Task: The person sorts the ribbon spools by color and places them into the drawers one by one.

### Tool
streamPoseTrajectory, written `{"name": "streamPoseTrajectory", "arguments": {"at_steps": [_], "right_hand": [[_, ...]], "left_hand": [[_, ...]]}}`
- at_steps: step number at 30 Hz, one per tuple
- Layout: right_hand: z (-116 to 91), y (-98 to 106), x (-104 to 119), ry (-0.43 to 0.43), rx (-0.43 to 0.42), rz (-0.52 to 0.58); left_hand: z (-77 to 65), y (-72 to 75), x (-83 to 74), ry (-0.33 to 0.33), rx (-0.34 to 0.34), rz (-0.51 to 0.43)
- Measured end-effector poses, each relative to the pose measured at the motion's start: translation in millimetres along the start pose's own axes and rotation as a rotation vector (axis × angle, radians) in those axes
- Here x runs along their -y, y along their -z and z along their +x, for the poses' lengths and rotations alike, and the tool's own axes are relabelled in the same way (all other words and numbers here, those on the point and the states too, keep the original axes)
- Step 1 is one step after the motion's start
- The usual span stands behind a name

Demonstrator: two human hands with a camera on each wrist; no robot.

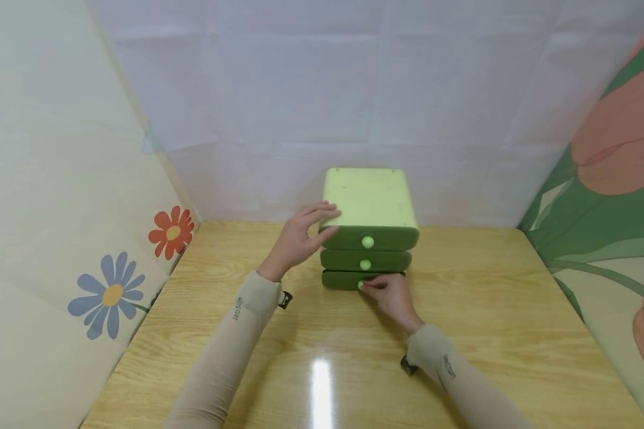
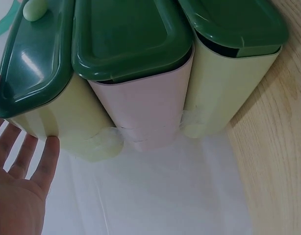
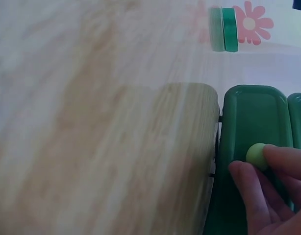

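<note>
A small three-tier drawer unit (image 1: 372, 196) with a light green top stands near the back of the table. Its dark green fronts each carry a round pale green knob. My left hand (image 1: 297, 238) rests against the unit's upper left corner, fingers extended over the top edge and side. With thumb and fingers, my right hand (image 1: 394, 298) pinches the knob (image 3: 256, 155) of the bottom drawer (image 1: 339, 280). In the left wrist view, narrow dark gaps show behind the middle drawer front (image 2: 131, 34) and the bottom drawer front (image 2: 238, 19). The drawers' insides are hidden.
The wood-grain table (image 1: 488, 322) spreads around the unit. A white cloth wall (image 1: 300, 95) hangs close behind it. Flower-printed panels flank the table, a pale one (image 1: 43, 179) at left and one with large tulips (image 1: 612, 238) at right.
</note>
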State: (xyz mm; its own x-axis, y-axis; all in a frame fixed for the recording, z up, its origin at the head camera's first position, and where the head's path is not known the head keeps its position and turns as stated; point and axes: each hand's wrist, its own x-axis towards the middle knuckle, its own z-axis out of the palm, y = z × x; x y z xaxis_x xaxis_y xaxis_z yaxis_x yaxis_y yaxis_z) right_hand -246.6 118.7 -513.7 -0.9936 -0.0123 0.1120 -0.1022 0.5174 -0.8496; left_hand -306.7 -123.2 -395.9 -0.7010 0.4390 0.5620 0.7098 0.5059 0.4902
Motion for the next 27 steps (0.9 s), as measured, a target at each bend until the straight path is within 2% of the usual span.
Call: {"name": "streamPoseTrajectory", "arguments": {"at_steps": [13, 27], "right_hand": [[-10.2, 1.4, 3.4, -0.051, 0.016, 0.014], [-18.2, 1.9, 1.5, 0.002, 0.006, 0.029]], "left_hand": [[-0.8, -0.9, 0.9, 0.005, 0.007, -0.006], [-0.4, -1.0, 0.0, 0.016, 0.009, 0.008]]}}
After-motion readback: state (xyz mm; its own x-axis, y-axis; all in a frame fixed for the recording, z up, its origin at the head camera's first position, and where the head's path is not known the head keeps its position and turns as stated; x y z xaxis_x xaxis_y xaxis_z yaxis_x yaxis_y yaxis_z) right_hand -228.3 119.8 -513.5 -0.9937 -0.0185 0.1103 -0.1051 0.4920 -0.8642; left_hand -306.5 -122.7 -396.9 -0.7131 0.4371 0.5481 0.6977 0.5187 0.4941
